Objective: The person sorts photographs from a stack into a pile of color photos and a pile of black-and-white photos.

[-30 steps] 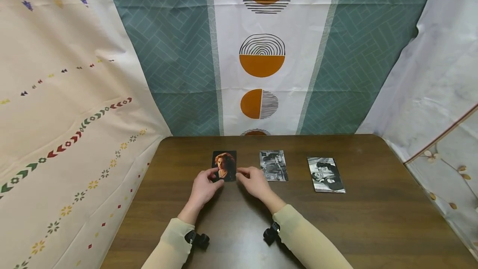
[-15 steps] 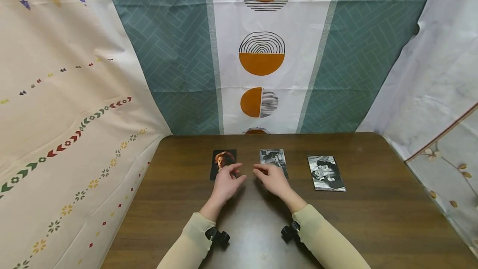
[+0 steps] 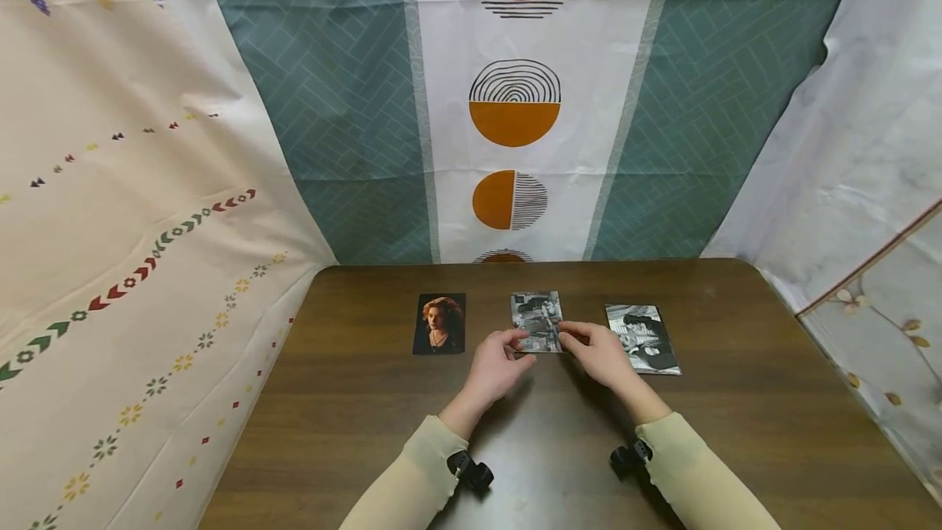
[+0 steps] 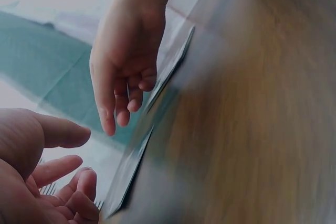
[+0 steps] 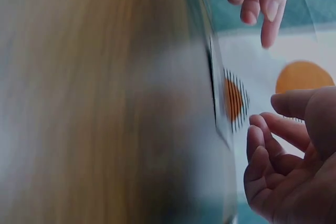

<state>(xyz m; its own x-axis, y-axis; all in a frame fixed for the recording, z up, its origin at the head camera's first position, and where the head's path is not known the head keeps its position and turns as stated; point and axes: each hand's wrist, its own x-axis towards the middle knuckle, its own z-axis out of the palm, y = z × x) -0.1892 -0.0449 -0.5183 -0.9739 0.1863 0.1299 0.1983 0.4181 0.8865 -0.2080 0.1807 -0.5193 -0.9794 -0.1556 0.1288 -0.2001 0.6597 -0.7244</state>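
Note:
Three photo cards lie in a row on the table. The middle one is a black-and-white photo (image 3: 536, 316), with a hand at each lower side of it. My left hand (image 3: 495, 366) has its fingertips right at the card's lower left edge, overlapping it in the head view. At the right edge, my right hand (image 3: 599, 357) reaches in with thumb and forefinger apart. Both wrist views show loosely bent fingers with nothing between them. Left of the hands is a colour portrait photo (image 3: 439, 325) on a dark ground. Another black-and-white photo (image 3: 643, 339), slightly turned, lies beyond the right hand.
The brown wooden table (image 3: 368, 432) ends at a patterned green and white curtain (image 3: 508, 154) behind the cards. A cream patterned cloth (image 3: 147, 268) hangs on the left, and a white cloth (image 3: 824, 211) on the right.
Both hands have moved right, from the colour portrait to the middle photo. The portrait, no longer touched, lies fully in sight, shifted slightly left. The other two photos stay in place.

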